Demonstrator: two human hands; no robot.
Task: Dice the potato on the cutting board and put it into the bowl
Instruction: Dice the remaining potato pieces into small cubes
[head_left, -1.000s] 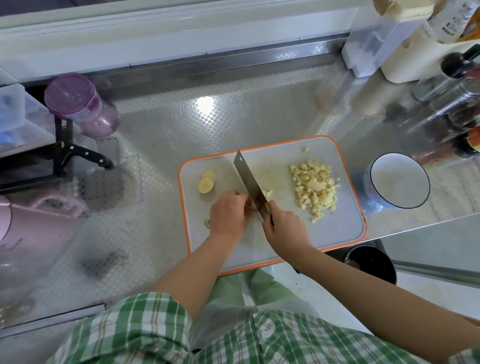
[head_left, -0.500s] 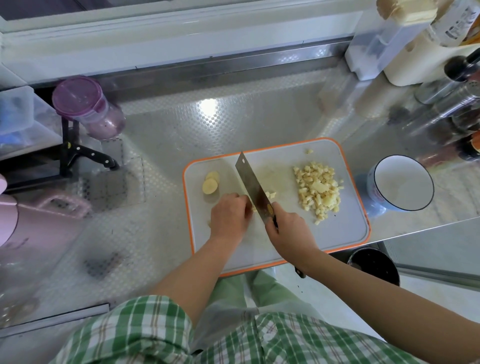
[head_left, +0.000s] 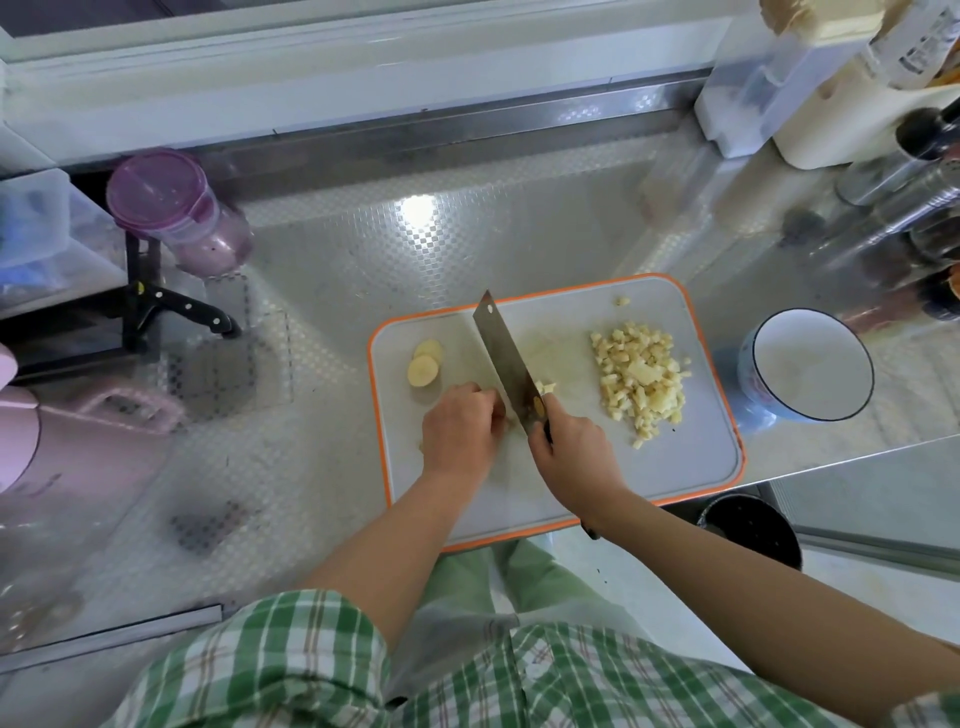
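Mid cutting board (head_left: 696, 431), the left hand (head_left: 460, 431) curls on a mostly hidden potato piece (head_left: 509, 417), the right hand (head_left: 571, 449) grips the knife (head_left: 501, 353) beside its knuckles; best to tuck fingertips and match cuts to the diced pile (head_left: 641, 379) on the board's right, bowl (head_left: 750, 387) just beyond.

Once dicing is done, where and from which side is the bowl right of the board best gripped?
The bowl stands upright, open-mouthed and handleless, just right of the cutting board, with bottles crowded behind. Likely best: pinch the near rim, thumb inside, fingers on the outer wall, coming from the front.
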